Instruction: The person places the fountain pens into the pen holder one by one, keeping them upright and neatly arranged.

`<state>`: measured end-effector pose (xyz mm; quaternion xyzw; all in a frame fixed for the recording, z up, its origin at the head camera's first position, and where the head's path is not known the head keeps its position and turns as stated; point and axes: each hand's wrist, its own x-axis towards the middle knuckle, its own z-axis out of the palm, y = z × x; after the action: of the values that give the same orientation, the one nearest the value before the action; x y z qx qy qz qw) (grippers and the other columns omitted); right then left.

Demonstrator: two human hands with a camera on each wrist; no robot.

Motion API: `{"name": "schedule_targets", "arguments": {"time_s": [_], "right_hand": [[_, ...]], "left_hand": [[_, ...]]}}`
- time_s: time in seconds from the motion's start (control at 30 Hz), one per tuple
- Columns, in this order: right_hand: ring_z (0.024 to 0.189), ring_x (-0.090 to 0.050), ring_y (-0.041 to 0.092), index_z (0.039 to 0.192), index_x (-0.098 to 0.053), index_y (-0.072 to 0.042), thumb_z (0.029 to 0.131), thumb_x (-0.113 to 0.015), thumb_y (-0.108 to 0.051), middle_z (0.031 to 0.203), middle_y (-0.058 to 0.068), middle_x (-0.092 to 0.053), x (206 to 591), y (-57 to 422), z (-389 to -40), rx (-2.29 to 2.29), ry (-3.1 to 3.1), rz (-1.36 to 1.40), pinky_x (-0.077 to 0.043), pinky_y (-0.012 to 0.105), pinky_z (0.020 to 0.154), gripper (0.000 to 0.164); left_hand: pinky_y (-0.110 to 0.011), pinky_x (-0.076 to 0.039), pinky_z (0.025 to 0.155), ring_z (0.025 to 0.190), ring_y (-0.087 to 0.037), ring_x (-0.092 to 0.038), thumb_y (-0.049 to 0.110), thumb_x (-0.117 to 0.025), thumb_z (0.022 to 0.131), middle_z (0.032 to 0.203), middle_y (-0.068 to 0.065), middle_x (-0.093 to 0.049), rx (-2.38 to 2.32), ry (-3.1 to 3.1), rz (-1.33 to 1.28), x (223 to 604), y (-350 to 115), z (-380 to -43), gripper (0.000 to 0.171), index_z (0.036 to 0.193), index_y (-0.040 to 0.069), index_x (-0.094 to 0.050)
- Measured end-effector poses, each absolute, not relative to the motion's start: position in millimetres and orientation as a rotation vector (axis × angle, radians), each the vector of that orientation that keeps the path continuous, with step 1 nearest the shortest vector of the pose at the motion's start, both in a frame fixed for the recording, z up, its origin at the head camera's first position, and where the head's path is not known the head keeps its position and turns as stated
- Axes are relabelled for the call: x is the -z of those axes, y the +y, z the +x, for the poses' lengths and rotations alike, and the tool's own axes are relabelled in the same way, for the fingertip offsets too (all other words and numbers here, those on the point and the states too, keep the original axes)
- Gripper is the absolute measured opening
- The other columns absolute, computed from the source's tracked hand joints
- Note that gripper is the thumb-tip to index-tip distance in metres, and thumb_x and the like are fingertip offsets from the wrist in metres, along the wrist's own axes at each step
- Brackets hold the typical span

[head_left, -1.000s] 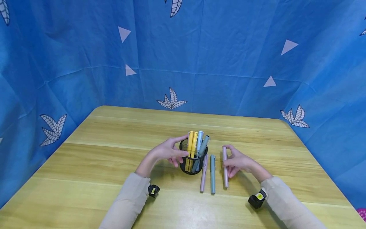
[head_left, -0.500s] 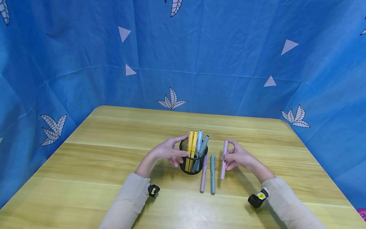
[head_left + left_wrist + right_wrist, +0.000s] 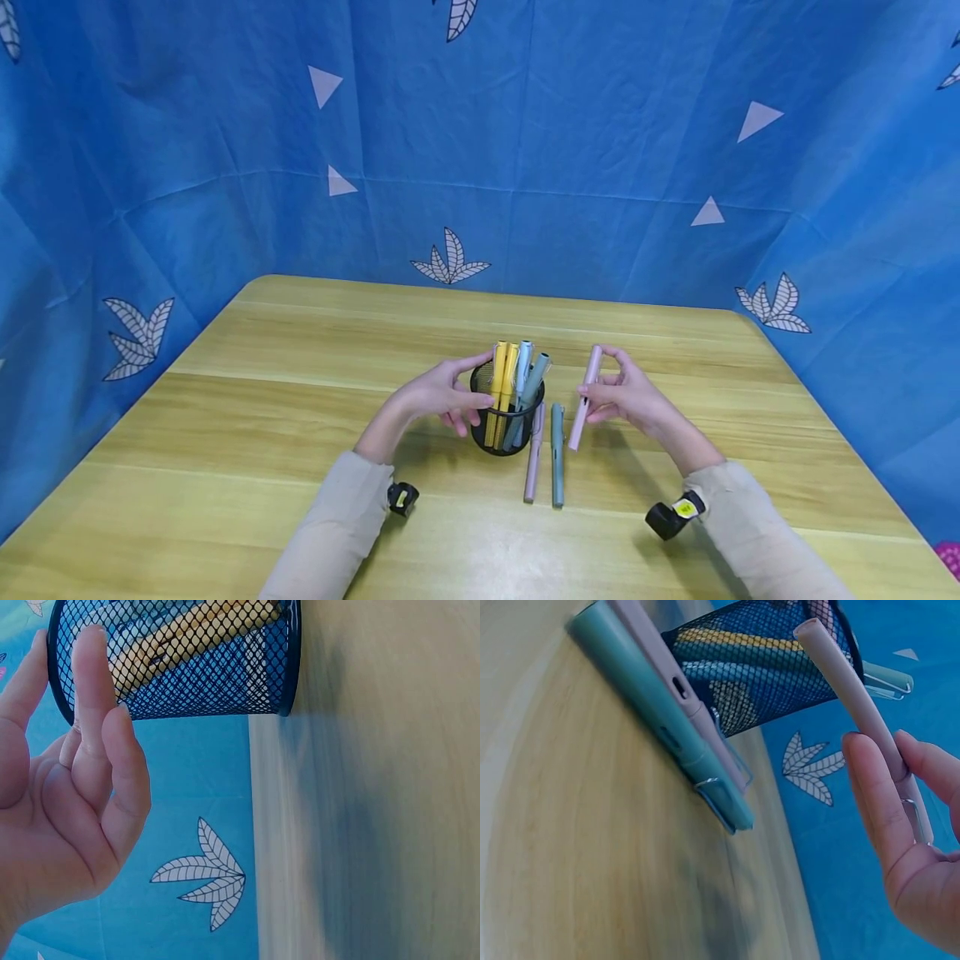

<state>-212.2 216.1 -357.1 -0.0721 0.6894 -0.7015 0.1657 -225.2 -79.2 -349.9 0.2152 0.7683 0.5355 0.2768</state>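
Observation:
A black mesh pen holder (image 3: 513,447) stands upright on the table with yellow (image 3: 498,367), light blue and teal pens in it. My left hand (image 3: 435,393) holds it at the rim, thumb in front and index finger behind; the left wrist view shows the fingers against the mesh wall (image 3: 202,694). My right hand (image 3: 632,398) pinches a light purple pen (image 3: 578,431) between thumb and fingers, tilted and raised off the table. In the right wrist view this pen's (image 3: 847,684) clip lies near the palm.
Another purple pen (image 3: 533,467) and a teal pen (image 3: 557,462) lie side by side on the wooden table (image 3: 300,417), right of the holder's base. Behind the table hangs a blue patterned cloth (image 3: 570,150).
My right hand has lifted the light purple pen off the table, carrying it up and away from me while its lower end swings left. The left hand and pen holder have stayed put.

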Motion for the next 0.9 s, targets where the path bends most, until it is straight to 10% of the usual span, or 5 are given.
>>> {"name": "schedule_targets", "arguments": {"time_s": [0.9], "right_hand": [[0.062,-0.062,0.018,0.138,-0.004,-0.007,0.089,-0.049,0.005,0.080,0.007,-0.061,341.1,201.6,-216.3,2.287,1.851,-0.206,-0.054,0.031,0.060,0.068]], "left_hand": [[-0.041,-0.051,0.050,0.048,-0.023,-0.059,0.024,-0.063,0.085,0.069,-0.016,-0.063,-1.435,2.070,0.590,351.0,-79.5,-226.9,0.076,0.144,0.027,-0.015]]}}
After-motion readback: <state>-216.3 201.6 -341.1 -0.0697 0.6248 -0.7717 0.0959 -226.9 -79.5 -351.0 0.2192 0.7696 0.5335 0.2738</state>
